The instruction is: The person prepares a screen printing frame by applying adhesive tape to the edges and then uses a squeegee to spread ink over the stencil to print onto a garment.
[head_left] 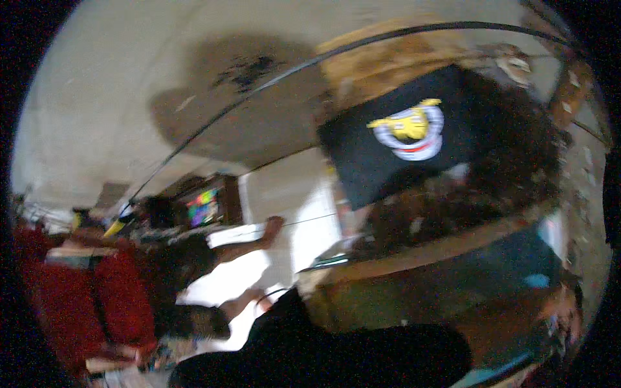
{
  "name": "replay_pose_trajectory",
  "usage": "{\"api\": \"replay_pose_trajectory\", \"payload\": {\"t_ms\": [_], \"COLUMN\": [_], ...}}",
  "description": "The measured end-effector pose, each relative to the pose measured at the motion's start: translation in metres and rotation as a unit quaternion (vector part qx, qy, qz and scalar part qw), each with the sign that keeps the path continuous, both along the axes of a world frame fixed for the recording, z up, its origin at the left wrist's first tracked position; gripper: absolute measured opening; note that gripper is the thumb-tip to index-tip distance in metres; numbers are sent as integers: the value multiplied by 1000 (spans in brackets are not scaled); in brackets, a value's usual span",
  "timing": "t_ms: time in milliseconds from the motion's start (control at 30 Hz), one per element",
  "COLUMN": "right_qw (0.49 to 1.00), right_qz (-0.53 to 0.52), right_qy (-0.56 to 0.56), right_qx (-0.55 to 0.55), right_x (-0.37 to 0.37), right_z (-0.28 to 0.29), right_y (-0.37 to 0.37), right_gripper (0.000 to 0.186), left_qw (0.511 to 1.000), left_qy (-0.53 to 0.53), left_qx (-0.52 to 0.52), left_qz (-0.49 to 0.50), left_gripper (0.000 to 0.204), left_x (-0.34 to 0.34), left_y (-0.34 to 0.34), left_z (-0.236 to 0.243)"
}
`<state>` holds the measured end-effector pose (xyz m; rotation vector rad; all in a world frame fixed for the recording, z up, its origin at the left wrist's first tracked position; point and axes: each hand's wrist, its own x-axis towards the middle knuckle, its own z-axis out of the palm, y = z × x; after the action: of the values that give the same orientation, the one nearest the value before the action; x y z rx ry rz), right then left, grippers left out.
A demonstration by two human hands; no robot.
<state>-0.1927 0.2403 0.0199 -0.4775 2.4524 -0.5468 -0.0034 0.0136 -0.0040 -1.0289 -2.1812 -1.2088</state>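
My right forearm runs from a black sleeve (414, 352) toward the right edge, where my right hand (564, 304) is smeared and dim, at the end of a dark greenish surface (440, 278) with a pale wooden rim. Whether it holds anything cannot be made out. I cannot pick out my left hand. Above that surface lies or hangs a black cloth (349, 155) with a yellow, white and red printed emblem, beside a tan board (381, 48) and dark, cluttered material (517, 149).
At the left are a co-worker's outstretched arm (255, 246), another hand (242, 304) near a bright white surface (310, 233), and red fabric (65, 304). Behind them is a dark cabinet or frame (229, 200) with coloured patches. A long black cable (356, 42) arches across a stained pale surface (116, 84).
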Motion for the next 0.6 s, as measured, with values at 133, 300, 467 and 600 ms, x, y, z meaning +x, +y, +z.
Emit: {"api": "replay_pose_trajectory", "payload": {"t_ms": [133, 300, 467, 600], "right_qw": [970, 930, 977, 926], "right_qz": [150, 120, 50, 114], "right_qy": [130, 221, 103, 199], "right_qx": [143, 268, 182, 299], "right_x": [42, 84, 148, 136], "right_z": [5, -33, 67, 14], "right_y": [18, -43, -100, -67], "right_gripper": [31, 32, 35, 31], "left_qw": [999, 984, 973, 984], "left_qy": [-32, -170, -155, -124], "left_qx": [20, -43, -166, -126], "left_qz": [-9, -23, 45, -10], "left_gripper": [39, 42, 48, 44], "left_x": [6, 5, 28, 18], "left_y": [34, -6, -21, -4], "left_z": [-26, -40, 12, -20]}}
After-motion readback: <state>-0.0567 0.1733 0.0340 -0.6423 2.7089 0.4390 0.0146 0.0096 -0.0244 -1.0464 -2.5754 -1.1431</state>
